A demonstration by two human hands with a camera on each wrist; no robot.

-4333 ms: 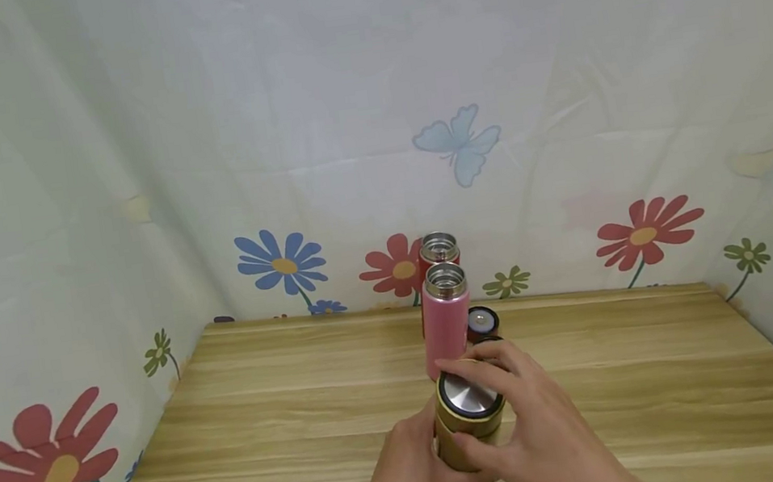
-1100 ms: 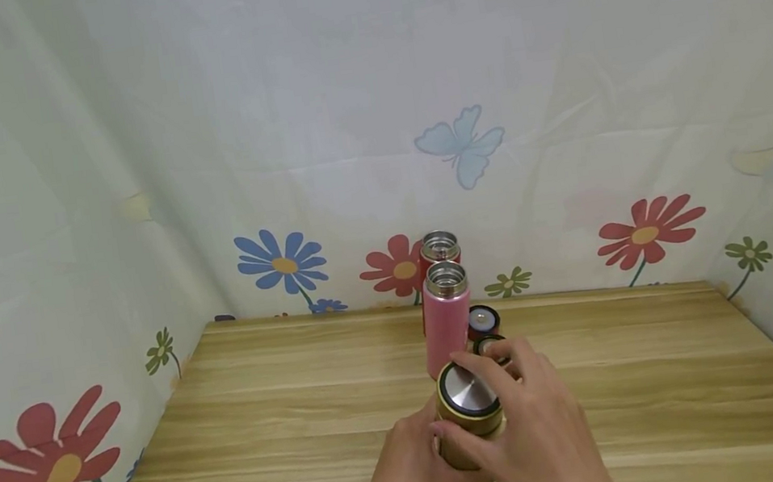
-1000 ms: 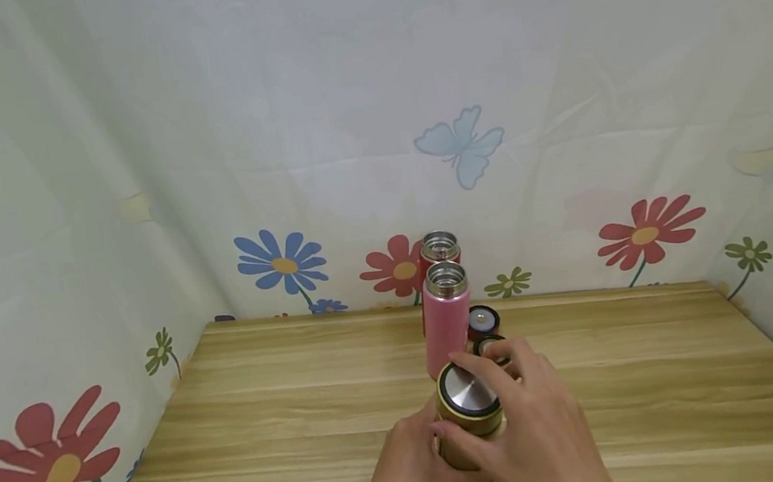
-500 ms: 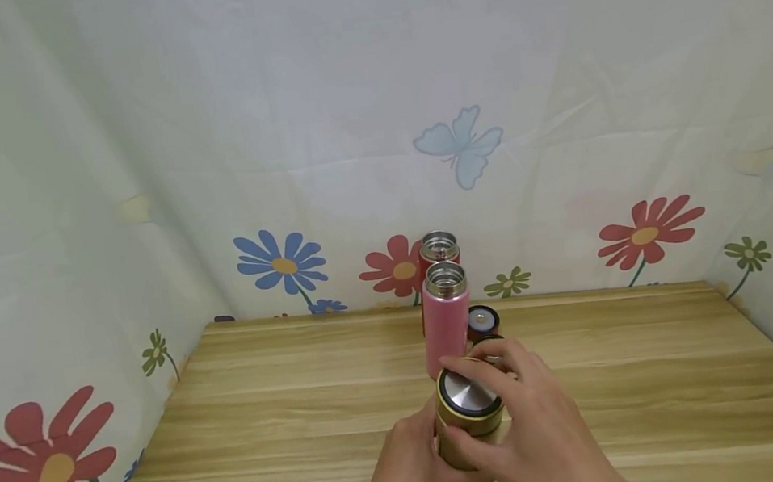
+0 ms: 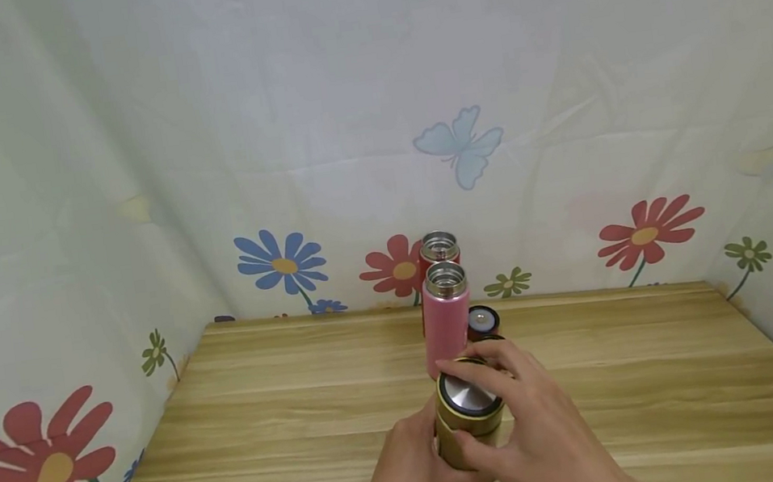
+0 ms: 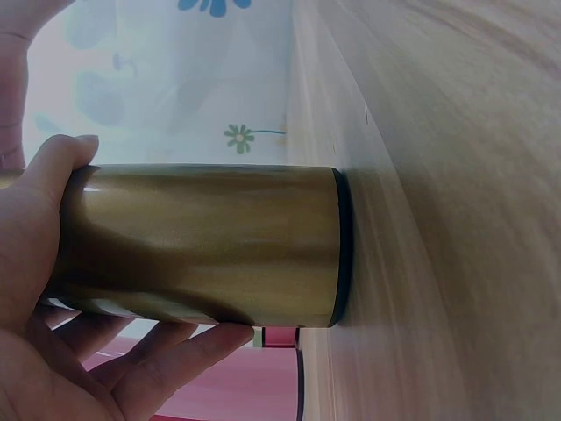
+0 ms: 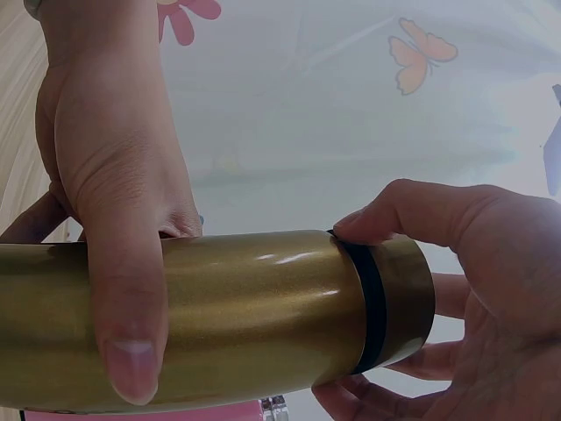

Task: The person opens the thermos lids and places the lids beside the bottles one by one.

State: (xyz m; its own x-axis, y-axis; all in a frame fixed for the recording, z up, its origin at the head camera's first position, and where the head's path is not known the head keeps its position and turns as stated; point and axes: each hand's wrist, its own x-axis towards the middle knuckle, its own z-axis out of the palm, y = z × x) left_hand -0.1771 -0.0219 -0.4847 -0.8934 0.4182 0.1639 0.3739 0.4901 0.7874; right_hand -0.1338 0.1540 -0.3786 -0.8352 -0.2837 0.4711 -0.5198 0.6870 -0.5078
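Observation:
A gold thermos bottle (image 5: 458, 447) is upright at the near middle of the table, its lid (image 5: 471, 397) on top with a silver disc and black ring. My left hand (image 5: 412, 466) grips the body; in the left wrist view, thumb and fingers lie around opposite sides of the gold thermos bottle (image 6: 210, 237). Its black base is at the tabletop; I cannot tell whether it touches. My right hand (image 5: 546, 423) holds the lid between thumb and fingers. A dark band (image 7: 368, 307) shows below the lid in the right wrist view.
Behind the gold bottle stands a pink bottle (image 5: 447, 331) with an open steel mouth. A red bottle (image 5: 440, 249), also lidless, stands farther back. Two lids lie to their right, a far one (image 5: 483, 321) and a nearer one partly hidden by my right hand. A flowered curtain (image 5: 341, 117) encloses the wooden table (image 5: 292, 416).
Over the last second, my right fingers have shifted round the lid: the index fingertip leftward on the far side, the thumb rightward on the near side. The left hand keeps its grip.

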